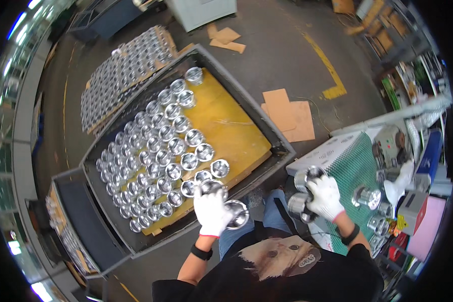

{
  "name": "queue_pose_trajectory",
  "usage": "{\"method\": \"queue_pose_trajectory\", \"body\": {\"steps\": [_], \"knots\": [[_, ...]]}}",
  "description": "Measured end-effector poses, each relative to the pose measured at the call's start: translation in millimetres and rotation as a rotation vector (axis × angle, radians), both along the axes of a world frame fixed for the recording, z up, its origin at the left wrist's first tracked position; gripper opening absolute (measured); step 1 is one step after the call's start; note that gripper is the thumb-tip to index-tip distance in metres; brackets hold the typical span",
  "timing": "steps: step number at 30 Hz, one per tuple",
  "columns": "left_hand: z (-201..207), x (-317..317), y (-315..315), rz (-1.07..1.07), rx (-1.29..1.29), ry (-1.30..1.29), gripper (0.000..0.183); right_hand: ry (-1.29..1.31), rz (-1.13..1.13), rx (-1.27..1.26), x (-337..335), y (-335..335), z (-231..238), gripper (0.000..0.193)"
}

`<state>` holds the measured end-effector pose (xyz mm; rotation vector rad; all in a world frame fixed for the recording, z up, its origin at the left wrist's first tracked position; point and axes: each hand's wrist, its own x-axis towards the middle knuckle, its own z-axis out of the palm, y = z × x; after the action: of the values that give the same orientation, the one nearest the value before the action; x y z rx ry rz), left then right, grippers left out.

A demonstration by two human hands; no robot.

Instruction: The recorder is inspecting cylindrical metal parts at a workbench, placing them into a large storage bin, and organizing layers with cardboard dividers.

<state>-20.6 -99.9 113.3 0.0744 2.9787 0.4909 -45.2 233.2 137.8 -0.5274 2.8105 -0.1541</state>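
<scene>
My left hand [212,210], in a white glove, reaches over the near edge of a large dark bin [282,155]. Its fingers curl round a shiny round piston-like metal part [214,187], and a second such part [238,214] sits against its thumb side. On the right, my gloved right hand [325,197] is closed on two more piston-like parts, an upper one [301,179] and a lower one [298,203], next to the bench edge. Rows of similar parts [166,132] stand on the bin's yellow base [231,118].
A green mesh mat [355,161] covers the bench at right, with loose metal parts [368,197] and a grey-red box [412,211] on it. Behind the bin stands a stack of more parts [126,70]. Flat cardboard [301,121] lies on the floor.
</scene>
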Motion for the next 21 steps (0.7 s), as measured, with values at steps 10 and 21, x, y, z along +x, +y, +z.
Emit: {"method": "queue_pose_trajectory", "body": {"steps": [10,21], "knots": [[-26.8,0.0,-87.2,0.312,0.118,0.11,0.035,0.021,0.649,0.001,-210.1,-218.8,-144.4,0.023],[-111.6,-103.6,-22.5,0.17,0.353,-0.019,0.04,0.005,0.746,0.01,-316.2,-352.7,-305.4,0.022]]}}
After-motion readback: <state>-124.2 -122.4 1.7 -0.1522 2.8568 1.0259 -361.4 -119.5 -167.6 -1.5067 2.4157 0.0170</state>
